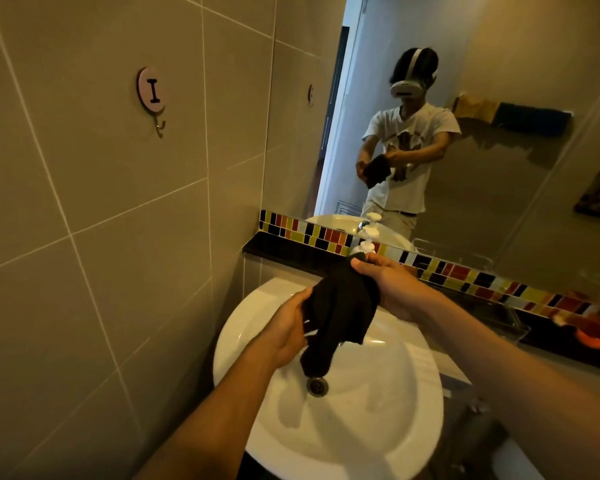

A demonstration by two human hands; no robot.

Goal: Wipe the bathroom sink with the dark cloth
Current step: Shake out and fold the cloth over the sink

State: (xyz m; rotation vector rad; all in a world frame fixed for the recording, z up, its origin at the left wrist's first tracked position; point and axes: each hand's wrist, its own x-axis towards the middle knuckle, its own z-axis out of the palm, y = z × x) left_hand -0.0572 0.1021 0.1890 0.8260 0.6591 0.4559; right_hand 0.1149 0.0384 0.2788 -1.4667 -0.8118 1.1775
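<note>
A dark cloth (342,313) hangs bunched over the white round sink (378,410), its lowest end just above the metal drain (317,386). My left hand (286,329) grips the cloth's left side. My right hand (390,289) holds its upper right edge, higher and farther back. Both hands are above the basin, not touching it. The tap is mostly hidden behind the cloth and my right hand.
A tiled wall with a pink hook (151,95) closes in on the left. A dark ledge (284,249) with a white pump bottle (366,242) runs behind the sink below a mosaic strip and a mirror (465,116). A clear rack (492,313) sits to the right.
</note>
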